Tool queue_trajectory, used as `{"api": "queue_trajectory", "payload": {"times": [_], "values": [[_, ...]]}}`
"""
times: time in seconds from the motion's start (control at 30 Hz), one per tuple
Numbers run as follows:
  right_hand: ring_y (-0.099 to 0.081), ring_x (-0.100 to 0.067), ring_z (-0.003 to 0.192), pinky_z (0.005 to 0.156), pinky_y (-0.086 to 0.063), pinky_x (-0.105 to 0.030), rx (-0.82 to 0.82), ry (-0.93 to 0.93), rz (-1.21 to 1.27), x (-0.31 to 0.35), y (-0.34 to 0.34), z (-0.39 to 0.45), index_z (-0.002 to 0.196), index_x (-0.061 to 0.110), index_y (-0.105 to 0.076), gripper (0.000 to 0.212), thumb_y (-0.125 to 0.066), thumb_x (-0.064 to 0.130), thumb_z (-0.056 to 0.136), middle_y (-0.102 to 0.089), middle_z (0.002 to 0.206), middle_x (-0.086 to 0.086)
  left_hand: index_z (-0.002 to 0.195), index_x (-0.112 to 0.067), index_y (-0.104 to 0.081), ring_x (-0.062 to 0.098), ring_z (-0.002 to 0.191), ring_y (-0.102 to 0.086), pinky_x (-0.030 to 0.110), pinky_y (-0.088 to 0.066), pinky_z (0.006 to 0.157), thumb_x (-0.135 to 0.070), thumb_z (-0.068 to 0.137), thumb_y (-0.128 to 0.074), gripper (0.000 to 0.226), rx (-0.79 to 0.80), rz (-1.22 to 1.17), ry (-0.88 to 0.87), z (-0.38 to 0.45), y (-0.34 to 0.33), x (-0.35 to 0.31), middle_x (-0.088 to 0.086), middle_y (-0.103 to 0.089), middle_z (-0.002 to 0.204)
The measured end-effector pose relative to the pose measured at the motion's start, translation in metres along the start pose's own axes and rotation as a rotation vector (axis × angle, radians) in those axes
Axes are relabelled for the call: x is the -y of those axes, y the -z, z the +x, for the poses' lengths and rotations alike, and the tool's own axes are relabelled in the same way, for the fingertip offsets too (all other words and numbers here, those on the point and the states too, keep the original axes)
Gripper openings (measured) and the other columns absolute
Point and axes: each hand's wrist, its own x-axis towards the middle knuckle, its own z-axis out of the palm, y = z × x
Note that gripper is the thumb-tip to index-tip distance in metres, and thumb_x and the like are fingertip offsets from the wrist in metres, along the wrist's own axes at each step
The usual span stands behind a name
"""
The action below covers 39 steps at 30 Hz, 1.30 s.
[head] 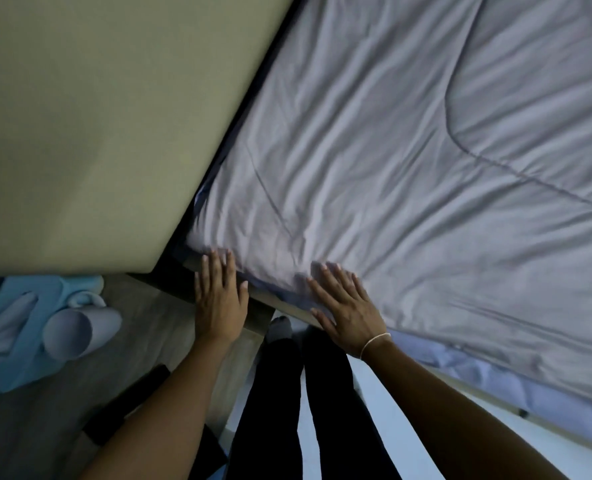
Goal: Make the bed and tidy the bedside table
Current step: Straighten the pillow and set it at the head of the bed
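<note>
Hands flat, you press both palms on the grey duvet (391,161) at the bed's corner: your left hand (220,299) at the edge beside the headboard (97,133), your right hand (346,303) spread, gripping nothing.

The left edge cuts off the blue plush toy (27,327); the duvet (391,168) runs past the right edge.

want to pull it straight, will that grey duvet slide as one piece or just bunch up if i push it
The duvet is likely floppy: it is creased all over, so pushing probably bunches it. Its stitched, puffy look suggests some padding, so it may drag. Both the left hand and right hand lie flat at its corner.
</note>
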Motion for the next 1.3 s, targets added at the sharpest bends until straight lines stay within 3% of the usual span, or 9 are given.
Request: {"api": "queue_trajectory", "payload": {"times": [0.13, 0.3, 0.43, 0.6, 0.7, 0.8, 0.97, 1.3], "values": [[-0.034, -0.033, 0.140, 0.108, -0.036, -0.054, 0.046, -0.198, 0.017, -0.003, 0.056, -0.013, 0.147, 0.028, -0.034, 0.059, -0.012, 0.056, 0.099, -0.039, 0.151, -0.008, 0.146, -0.007, -0.029, 0.040, 0.140, -0.025, 0.053, -0.023, 0.112, -0.026, 0.091, -0.054, 0.064, -0.014, -0.042, -0.101, 0.004, 0.056, -0.043, 0.025, -0.023, 0.153], [-0.004, -0.030, 0.149, 0.118, -0.013, -0.051, 0.037, -0.468, 0.080, -0.008, 0.122, -0.033, 0.152, 0.035, -0.013, 0.074, -0.001, 0.066, 0.086, -0.008, 0.162, 0.000, 0.131, -0.004, -0.052, 0.037, 0.130, -0.042, 0.050, -0.029, 0.110, -0.013, 0.089, -0.057, 0.043, 0.023, -0.106, -0.236, 0.005, 0.110, -0.086, 0.023, -0.037, 0.147], [0.005, -0.027, 0.149, 0.119, -0.008, -0.049, -0.115, -0.643, 0.098, -0.013, 0.201, -0.073, 0.152, 0.038, -0.006, 0.079, 0.006, 0.068, 0.079, 0.000, 0.162, 0.002, 0.130, -0.006, -0.054, 0.037, 0.121, -0.051, 0.049, -0.038, 0.104, -0.014, 0.090, -0.057, 0.041, -0.006, -0.106, -0.376, -0.006, 0.170, -0.124, 0.020, -0.041, 0.145], [0.005, -0.027, 0.149, 0.119, -0.007, -0.049, -0.297, -0.796, 0.120, -0.040, 0.290, -0.120, 0.151, 0.038, -0.007, 0.076, 0.001, 0.069, 0.082, 0.000, 0.162, 0.002, 0.116, 0.004, -0.063, 0.046, 0.090, -0.063, 0.050, -0.055, 0.078, 0.003, 0.071, -0.070, 0.046, -0.072, -0.059, -0.615, 0.014, 0.239, -0.202, 0.030, -0.053, 0.130], [0.003, -0.027, 0.149, 0.119, -0.011, -0.047, -0.367, -0.871, 0.113, -0.063, 0.335, -0.152, 0.151, 0.034, -0.013, 0.062, -0.021, 0.060, 0.096, -0.001, 0.162, -0.001, 0.127, 0.000, -0.056, 0.044, 0.104, -0.058, 0.047, -0.051, 0.089, -0.002, 0.082, -0.058, 0.045, -0.149, -0.096, -0.732, 0.014, 0.284, -0.267, 0.027, -0.045, 0.139], [-0.003, -0.028, 0.149, 0.119, -0.016, -0.045, -0.420, -0.932, 0.118, -0.088, 0.358, -0.181, 0.151, 0.031, -0.018, 0.060, -0.028, 0.056, 0.098, -0.006, 0.162, -0.005, 0.125, 0.002, -0.056, 0.041, 0.109, -0.057, 0.045, -0.048, 0.093, -0.003, 0.086, -0.054, 0.040, -0.242, -0.132, -0.837, 0.002, 0.312, -0.323, 0.025, -0.048, 0.136], [-0.010, -0.030, 0.148, 0.118, -0.020, -0.047, -0.435, -0.992, 0.139, -0.127, 0.365, -0.223, 0.150, 0.028, -0.022, 0.059, -0.034, 0.053, 0.098, -0.013, 0.161, -0.009, 0.126, 0.003, -0.055, 0.039, 0.110, -0.057, 0.044, -0.047, 0.094, -0.006, 0.090, -0.052, 0.037, -0.265, -0.122, -0.878, -0.014, 0.314, -0.374, 0.024, -0.051, 0.134], [-0.017, -0.030, 0.146, 0.118, -0.020, -0.049, -0.376, -0.997, 0.210, -0.256, 0.349, -0.302, 0.149, 0.029, -0.021, 0.060, -0.043, 0.048, 0.096, -0.014, 0.160, -0.009, 0.123, -0.003, -0.059, 0.037, 0.103, -0.060, 0.043, -0.050, 0.087, -0.008, 0.087, -0.055, 0.036, -0.212, -0.081, -0.789, -0.049, 0.249, -0.478, 0.019, -0.053, 0.133]]}}
